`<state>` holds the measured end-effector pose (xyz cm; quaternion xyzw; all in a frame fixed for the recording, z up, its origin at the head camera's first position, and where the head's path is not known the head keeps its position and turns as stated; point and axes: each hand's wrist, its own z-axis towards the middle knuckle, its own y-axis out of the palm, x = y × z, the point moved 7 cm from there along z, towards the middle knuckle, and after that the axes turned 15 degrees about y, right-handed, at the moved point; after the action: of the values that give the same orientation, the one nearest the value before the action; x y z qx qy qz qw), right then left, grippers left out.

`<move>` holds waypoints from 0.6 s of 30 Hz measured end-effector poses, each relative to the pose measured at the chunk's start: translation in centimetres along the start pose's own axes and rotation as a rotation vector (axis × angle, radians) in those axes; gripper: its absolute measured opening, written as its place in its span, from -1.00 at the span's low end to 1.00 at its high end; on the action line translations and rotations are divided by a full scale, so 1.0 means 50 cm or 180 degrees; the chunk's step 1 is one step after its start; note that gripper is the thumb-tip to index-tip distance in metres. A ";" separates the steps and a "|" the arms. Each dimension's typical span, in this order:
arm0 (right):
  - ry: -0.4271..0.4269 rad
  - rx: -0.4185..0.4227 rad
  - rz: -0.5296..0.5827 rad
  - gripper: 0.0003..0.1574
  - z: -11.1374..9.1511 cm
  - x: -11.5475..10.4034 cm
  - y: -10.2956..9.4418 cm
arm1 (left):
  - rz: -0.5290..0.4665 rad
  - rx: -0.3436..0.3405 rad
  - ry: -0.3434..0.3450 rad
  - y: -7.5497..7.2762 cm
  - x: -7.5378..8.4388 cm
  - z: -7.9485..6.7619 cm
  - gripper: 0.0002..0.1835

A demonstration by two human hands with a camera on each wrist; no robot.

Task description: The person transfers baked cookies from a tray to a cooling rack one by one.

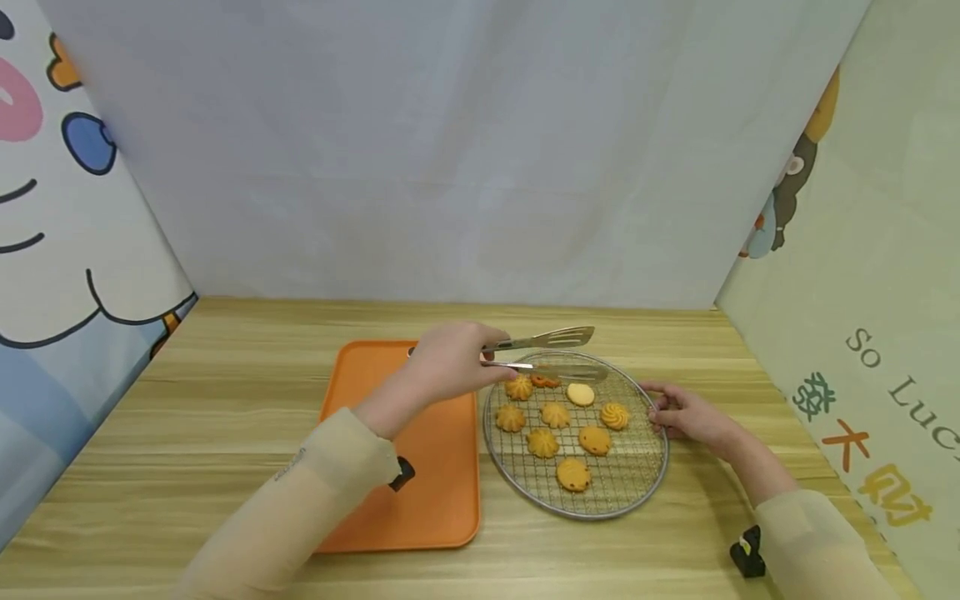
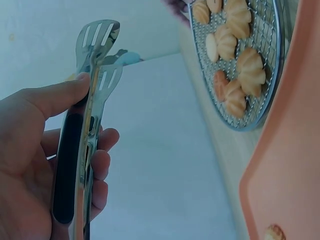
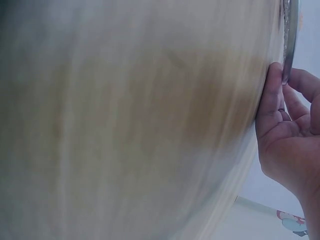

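My left hand (image 1: pixel 457 360) grips metal serving tongs (image 1: pixel 558 337) with slotted ends and black grip panels (image 2: pixel 69 167). The tongs' two arms stand a little apart, with nothing between their ends. They reach over the back of a round wire rack (image 1: pixel 630 481). Several golden cookies (image 1: pixel 556 414) lie spread on the rack, some star-shaped, some smooth and round, one a swirl (image 1: pixel 614 416). At the back, a reddish cookie (image 1: pixel 545 382) is partly behind the tongs. My right hand (image 1: pixel 690 419) pinches the rack's right rim (image 3: pixel 290 47) between thumb and fingers.
An orange tray (image 1: pixel 438 492) lies left of the rack, partly under my left forearm. Near its back edge, a cookie (image 2: pixel 275 232) shows in the left wrist view. The wooden table (image 1: pixel 225 400) meets a pale cloth backdrop (image 1: pixel 450 167) behind and printed cloths at both sides.
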<state>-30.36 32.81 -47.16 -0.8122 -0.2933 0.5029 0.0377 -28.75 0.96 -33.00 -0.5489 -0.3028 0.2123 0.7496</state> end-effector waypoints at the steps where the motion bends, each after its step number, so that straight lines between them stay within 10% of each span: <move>1: 0.0010 0.0008 0.0007 -0.23 0.001 0.001 0.000 | -0.0003 0.0059 0.0013 -0.008 -0.001 -0.005 -0.48; 18: 0.0040 0.0016 -0.0034 -0.23 0.006 0.006 -0.004 | 0.0063 0.0904 0.0019 -0.100 -0.063 -0.109 -0.47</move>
<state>-30.58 33.06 -47.47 -0.8137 -0.2962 0.4983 0.0443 -27.35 -6.43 -30.11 -0.4409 -0.2620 0.2586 0.8186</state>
